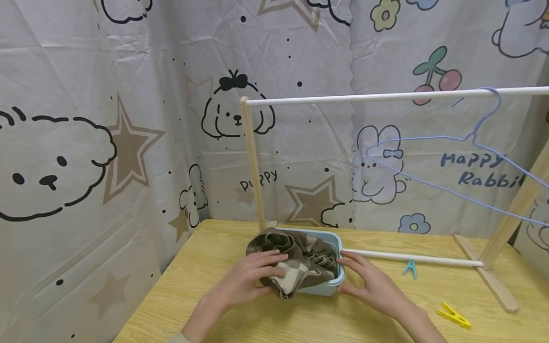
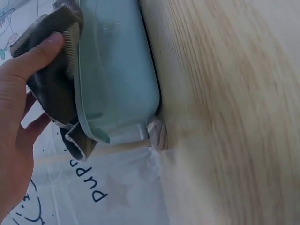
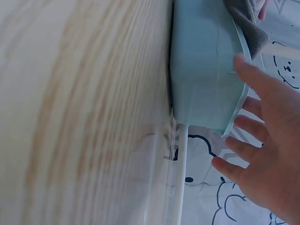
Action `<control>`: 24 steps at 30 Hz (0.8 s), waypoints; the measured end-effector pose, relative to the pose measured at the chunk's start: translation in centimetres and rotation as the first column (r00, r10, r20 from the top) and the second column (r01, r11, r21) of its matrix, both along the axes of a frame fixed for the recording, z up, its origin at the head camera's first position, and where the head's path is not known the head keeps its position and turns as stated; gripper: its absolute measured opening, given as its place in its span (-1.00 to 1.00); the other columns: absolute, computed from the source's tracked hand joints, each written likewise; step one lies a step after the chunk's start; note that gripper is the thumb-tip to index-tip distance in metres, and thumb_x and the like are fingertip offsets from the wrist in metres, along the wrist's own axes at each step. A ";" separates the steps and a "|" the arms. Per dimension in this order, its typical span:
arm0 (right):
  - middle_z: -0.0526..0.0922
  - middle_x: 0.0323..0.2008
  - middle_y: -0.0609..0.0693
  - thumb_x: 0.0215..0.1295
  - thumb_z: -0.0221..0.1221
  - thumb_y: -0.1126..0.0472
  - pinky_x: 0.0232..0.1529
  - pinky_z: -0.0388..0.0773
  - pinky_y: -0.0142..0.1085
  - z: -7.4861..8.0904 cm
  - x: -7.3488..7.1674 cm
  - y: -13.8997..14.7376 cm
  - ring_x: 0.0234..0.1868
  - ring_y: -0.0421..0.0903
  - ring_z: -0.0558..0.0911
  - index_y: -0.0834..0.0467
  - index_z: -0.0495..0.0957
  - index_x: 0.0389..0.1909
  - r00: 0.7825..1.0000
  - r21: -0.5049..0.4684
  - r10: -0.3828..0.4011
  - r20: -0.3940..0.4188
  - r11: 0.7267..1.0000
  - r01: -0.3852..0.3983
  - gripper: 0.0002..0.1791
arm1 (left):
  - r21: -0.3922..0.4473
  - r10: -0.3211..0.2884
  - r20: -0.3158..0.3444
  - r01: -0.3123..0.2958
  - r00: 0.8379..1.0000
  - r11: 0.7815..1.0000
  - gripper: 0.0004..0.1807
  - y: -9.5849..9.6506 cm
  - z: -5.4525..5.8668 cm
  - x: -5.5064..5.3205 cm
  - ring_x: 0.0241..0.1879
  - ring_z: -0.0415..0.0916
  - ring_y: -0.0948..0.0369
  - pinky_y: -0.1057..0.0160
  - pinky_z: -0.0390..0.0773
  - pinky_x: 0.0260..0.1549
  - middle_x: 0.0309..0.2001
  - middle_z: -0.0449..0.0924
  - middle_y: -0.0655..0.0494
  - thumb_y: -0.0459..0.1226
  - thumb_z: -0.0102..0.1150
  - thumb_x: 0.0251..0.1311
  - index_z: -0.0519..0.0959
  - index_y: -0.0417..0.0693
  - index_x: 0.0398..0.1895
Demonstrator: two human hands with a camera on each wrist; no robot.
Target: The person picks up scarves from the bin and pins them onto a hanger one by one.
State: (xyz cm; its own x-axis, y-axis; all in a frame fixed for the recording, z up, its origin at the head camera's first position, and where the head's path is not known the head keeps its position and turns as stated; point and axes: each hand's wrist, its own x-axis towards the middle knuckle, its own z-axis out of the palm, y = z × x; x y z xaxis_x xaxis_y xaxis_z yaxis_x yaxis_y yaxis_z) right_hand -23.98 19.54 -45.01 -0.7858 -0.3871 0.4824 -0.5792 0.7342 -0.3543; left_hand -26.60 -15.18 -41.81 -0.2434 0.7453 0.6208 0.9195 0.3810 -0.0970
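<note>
**Spilling over the rim of a light blue basin (image 1: 319,289): one checked cloth (image 1: 298,257), brown and cream**

Location: heaped in the basin on the bench (image 1: 369,324). Clock positions are taken from the basin's centre, head view, twelve o'clock at the far side. The cloth overhangs the rim at nine o'clock, and one corner drops down the front wall near seven.

Handling (judged): light, soft and limp, with no stiffness to hold a shape; unlikely to slip in the fingers or to break. Loose folds may drag others along. Best hold: the hanging corner near seven o'clock, or the raised fold near ten. The basin looks like thin, rigid plastic, smoother to the touch; best taken by its rim at three and nine.

Appearance: dark brown and taupe checks with a cream patch toward the front; crumpled, rolled into a loop near ten o'clock, tightly gathered near three. A pale edge and a ribbed strip show in the left wrist view. Wet or dry: cannot tell.

Hands: apart. Left hand (image 1: 246,276) at eight o'clock, fingers laid loosely across the cloth, thumb touching it lower down. Right hand (image 1: 375,286) at three, fingers spread beside the rim, clasping nothing.
</note>
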 end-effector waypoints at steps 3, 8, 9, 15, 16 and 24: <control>0.48 0.32 0.09 0.13 0.37 -0.14 0.09 0.55 0.12 0.1 0.1 -0.1 0.24 0.19 0.54 0.09 0.55 0.21 1.000 -0.010 -0.007 0.015 1.000 0.007 -0.34 | 0.072 -0.016 0.058 0.012 0.998 0.997 -0.57 0.1 -0.2 -0.2 0.23 0.53 0.01 0.03 0.53 0.17 0.23 0.59 0.07 -0.25 0.56 -0.14 0.69 0.10 -0.10; 0.48 0.31 0.10 0.15 0.38 -0.10 0.12 0.54 0.13 0.3 0.3 -0.4 0.25 0.19 0.53 0.10 0.56 0.20 0.999 -0.021 -0.021 0.032 1.000 0.021 -0.37 | 0.195 -0.035 0.189 -0.002 0.981 0.981 -0.66 0.7 -0.5 -0.4 0.19 0.56 0.03 0.05 0.53 0.18 0.10 0.68 0.11 -0.33 0.50 -0.06 0.70 0.05 -0.14; 0.48 0.31 0.10 0.15 0.38 -0.10 0.12 0.53 0.13 0.3 0.3 -0.4 0.25 0.20 0.53 0.10 0.56 0.20 0.999 -0.025 -0.023 0.038 0.999 0.024 -0.37 | 0.219 -0.031 0.214 -0.017 0.976 0.976 -0.65 0.9 -0.5 -0.4 0.16 0.58 0.05 0.07 0.54 0.16 0.06 0.69 0.12 -0.34 0.50 -0.05 0.69 0.03 -0.12; 0.47 0.32 0.10 0.15 0.37 -0.13 0.15 0.51 0.16 0.2 0.3 -0.4 0.27 0.21 0.52 0.11 0.56 0.21 0.998 -0.050 -0.029 0.062 0.998 0.033 -0.36 | 0.367 -0.033 0.360 -0.109 0.932 0.924 -0.62 2.1 -1.0 -0.3 -0.14 0.68 0.18 0.38 0.61 -0.23 -0.24 0.68 0.06 -0.49 0.45 -0.03 0.41 -0.10 -0.28; 0.47 0.32 0.10 0.15 0.37 -0.13 0.15 0.50 0.16 0.2 0.3 -0.4 0.27 0.21 0.52 0.10 0.56 0.21 0.998 -0.052 -0.030 0.062 0.998 0.033 -0.36 | 0.380 -0.032 0.349 -0.110 0.937 0.918 -0.59 2.2 -1.0 -0.4 -0.22 0.65 0.22 0.42 0.56 -0.29 -0.32 0.63 0.08 -0.52 0.43 -0.03 0.34 -0.09 -0.34; 0.46 0.33 0.09 0.16 0.34 -0.17 0.18 0.49 0.17 0.2 0.2 -0.4 0.28 0.21 0.50 0.09 0.56 0.21 0.996 -0.054 -0.038 0.082 0.998 0.042 -0.35 | 0.301 -0.072 0.149 0.024 0.986 0.953 -0.78 2.6 -1.0 -1.1 -0.26 0.53 0.29 0.25 0.55 -0.13 -0.29 0.63 0.22 -0.44 0.33 0.12 0.61 0.07 -0.27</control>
State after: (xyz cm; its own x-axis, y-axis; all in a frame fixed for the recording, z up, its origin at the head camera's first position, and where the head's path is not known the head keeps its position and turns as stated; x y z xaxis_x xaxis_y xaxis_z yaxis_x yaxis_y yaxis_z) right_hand -23.76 19.12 -44.85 -0.8376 -0.3288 0.4362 -0.5173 0.7339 -0.4402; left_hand -27.70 -12.62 -42.82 -0.3238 0.5458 0.7729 0.9318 0.3254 0.1605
